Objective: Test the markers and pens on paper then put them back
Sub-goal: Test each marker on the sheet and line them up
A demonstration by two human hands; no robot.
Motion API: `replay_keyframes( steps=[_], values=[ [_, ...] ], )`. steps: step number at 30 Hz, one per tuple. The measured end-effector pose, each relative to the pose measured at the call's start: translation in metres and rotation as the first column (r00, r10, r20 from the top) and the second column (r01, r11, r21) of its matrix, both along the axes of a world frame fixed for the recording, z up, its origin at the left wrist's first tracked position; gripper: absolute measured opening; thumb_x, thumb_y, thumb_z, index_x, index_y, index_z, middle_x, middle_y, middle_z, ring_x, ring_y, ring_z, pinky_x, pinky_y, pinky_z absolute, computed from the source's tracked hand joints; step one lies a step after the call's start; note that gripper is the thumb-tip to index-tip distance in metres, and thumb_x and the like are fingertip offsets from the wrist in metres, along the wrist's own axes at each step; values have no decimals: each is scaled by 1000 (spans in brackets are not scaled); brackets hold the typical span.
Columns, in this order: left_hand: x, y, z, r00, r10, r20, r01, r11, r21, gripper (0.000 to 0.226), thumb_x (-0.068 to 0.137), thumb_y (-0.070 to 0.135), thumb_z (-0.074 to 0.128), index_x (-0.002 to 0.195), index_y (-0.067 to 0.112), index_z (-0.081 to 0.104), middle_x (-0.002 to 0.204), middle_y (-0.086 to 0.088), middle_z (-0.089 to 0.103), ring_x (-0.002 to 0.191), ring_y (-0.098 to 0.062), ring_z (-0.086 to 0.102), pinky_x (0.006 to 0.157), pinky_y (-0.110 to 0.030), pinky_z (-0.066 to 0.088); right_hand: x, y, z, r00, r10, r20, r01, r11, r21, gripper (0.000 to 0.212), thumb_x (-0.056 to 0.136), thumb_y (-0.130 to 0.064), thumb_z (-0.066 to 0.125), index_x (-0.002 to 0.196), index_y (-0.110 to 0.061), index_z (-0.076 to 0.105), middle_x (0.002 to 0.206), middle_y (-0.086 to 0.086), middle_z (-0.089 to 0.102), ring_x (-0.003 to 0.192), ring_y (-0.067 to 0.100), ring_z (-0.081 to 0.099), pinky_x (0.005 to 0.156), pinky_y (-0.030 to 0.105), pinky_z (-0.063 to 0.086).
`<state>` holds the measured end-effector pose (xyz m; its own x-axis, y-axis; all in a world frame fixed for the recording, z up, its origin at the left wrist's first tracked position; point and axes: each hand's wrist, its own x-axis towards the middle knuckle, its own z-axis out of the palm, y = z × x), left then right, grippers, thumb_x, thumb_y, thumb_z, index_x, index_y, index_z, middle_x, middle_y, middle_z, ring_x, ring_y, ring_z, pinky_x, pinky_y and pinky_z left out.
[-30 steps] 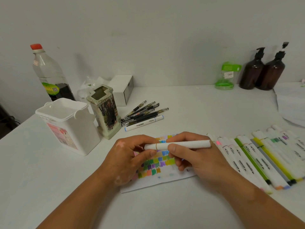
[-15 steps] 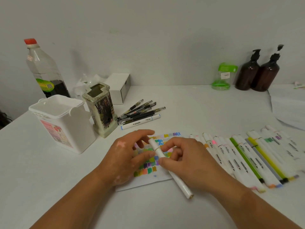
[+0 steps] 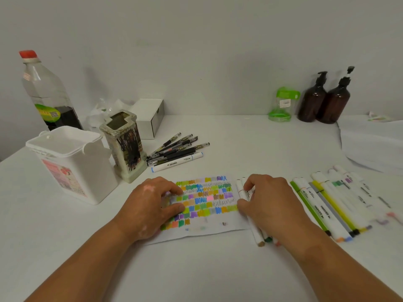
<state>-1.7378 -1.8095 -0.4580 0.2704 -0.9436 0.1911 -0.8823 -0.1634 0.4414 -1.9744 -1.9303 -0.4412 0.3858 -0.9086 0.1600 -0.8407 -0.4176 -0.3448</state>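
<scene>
White bench (image 3: 239,136) carries the swatch-covered paper (image 3: 207,199), pinned flat by the left hand (image 3: 150,203) with fingers spread and nothing in its grasp. Just right of the paper, the right hand (image 3: 268,203) pinches a white marker (image 3: 239,188) at the near end of the marker row (image 3: 331,203). Black pens (image 3: 174,149) lie beside the ceramic holder (image 3: 125,144).

One sheet of paper (image 3: 205,201) lay at centre, with two hands resting on it. Far right stood two brown pump bottles (image 3: 325,99); far left, one clear bottle (image 3: 48,90), one white bucket (image 3: 72,162) and one pen holder (image 3: 126,147).
</scene>
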Motion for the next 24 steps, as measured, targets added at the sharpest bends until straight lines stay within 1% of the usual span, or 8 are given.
replay_keyframes(
  steps=[3, 5, 7, 10, 12, 16, 20, 24],
  values=[
    [4, 0, 1, 1000, 14, -23, -14, 1000, 7, 36, 79, 49, 75, 113, 39, 67, 113, 20, 58, 99, -4, 55, 83, -14, 44, -1, -3, -1, 1000, 6, 4, -6, 1000, 11, 23, 78, -45, 76, 89, -34, 60, 73, -18, 51, 64, 0, 48, 47, 18, 31],
    [6, 1, 2, 999, 16, -33, -15, 1000, 15, 35, 79, 49, 76, 112, 40, 68, 113, 19, 59, 98, -5, 56, 82, -16, 45, -1, -2, 3, 999, 17, 34, -17, 1000, 20, 20, 79, -46, 75, 86, -35, 60, 74, -16, 57, 66, 2, 53, 50, 21, 37],
    [7, 2, 2, 999, 14, -33, -13, 1000, 12, 35, 78, 49, 76, 111, 39, 68, 112, 18, 60, 97, -5, 57, 81, -17, 47, 4, -4, 12, 994, 55, 92, -57, 998, 13, 15, 81, -44, 74, 83, -34, 62, 78, -12, 64, 74, 9, 62, 61, 28, 51],
    [7, 2, 2, 999, 8, -40, -8, 1000, 9, 35, 78, 49, 77, 110, 39, 69, 111, 18, 60, 96, -5, 57, 80, -16, 47, 24, -12, 26, 972, 206, 116, -204, 979, -30, 3, 87, -34, 70, 87, -33, 68, 87, -10, 70, 84, 14, 66, 77, 34, 57],
    [7, 2, 2, 999, 7, -48, -6, 1000, 19, 35, 78, 49, 77, 111, 39, 69, 112, 18, 60, 97, -5, 57, 83, -20, 50, 45, -23, 32, 942, 330, 57, -327, 943, -61, 13, 92, -28, 65, 103, -29, 73, 99, -7, 73, 92, 15, 66, 85, 36, 57],
    [6, 1, 4, 997, 7, -71, -5, 1000, 27, 35, 77, 49, 77, 109, 39, 69, 110, 18, 59, 96, -7, 58, 83, -21, 51, 91, -48, 29, 878, 469, -98, -476, 877, -61, 31, 99, -23, 56, 127, -22, 66, 125, 1, 67, 112, 23, 62, 94, 39, 52],
    [7, 0, 2, 997, 1, -74, 0, 1000, 22, 34, 77, 50, 77, 108, 40, 68, 107, 21, 57, 94, -3, 58, 78, -12, 45, 125, -64, 23, 829, 520, -207, -545, 834, -88, 32, 98, -14, 55, 128, -17, 64, 124, 7, 67, 110, 27, 61, 94, 43, 53],
    [8, 1, 0, 997, -3, -79, 4, 1000, 14, 33, 76, 51, 76, 107, 40, 68, 106, 22, 57, 94, -2, 58, 79, -13, 47, 140, -68, 14, 809, 529, -258, -569, 815, -114, 33, 96, -8, 55, 125, -19, 64, 118, 7, 68, 102, 27, 62, 88, 42, 54]
  ],
)
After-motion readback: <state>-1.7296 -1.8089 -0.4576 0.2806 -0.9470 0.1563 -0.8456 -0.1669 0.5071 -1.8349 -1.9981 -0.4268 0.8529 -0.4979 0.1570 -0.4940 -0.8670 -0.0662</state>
